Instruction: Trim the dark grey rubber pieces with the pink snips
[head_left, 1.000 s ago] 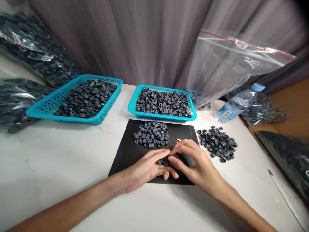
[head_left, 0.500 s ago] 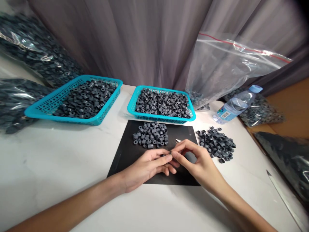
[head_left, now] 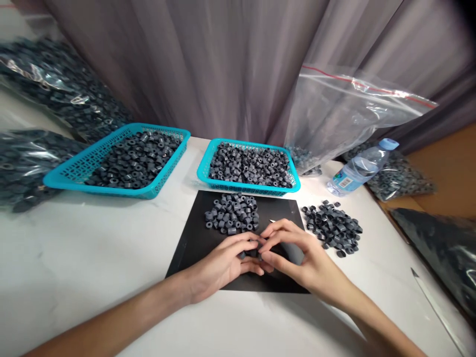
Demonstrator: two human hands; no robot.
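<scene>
Over the black mat (head_left: 193,233), my left hand (head_left: 223,263) curls around several small grey cylindrical pieces (head_left: 243,254). My right hand (head_left: 297,250) meets its fingertips, pinching one grey piece (head_left: 260,248) that the fingers partly cover. Just beyond the hands, a pile of grey ring-like pieces (head_left: 232,213) lies on the mat. A pointed metal tip (head_left: 272,221) shows beside my right hand; the rest of that tool is hidden. To the right of the mat, another pile of darker hollow pieces (head_left: 334,225) rests on the white table (head_left: 111,248).
Two turquoise baskets, one at left (head_left: 148,191) and one at centre (head_left: 249,188), hold many grey pieces. A water bottle (head_left: 359,168) leans near a clear zip bag (head_left: 330,109). Filled bags (head_left: 55,84) stand at left, and a dark bag (head_left: 439,243) lies at right.
The fingers of my left hand have opened around several grey pieces that now show. My right fingers have shifted down and curled over a piece. The view has tilted slightly upward.
</scene>
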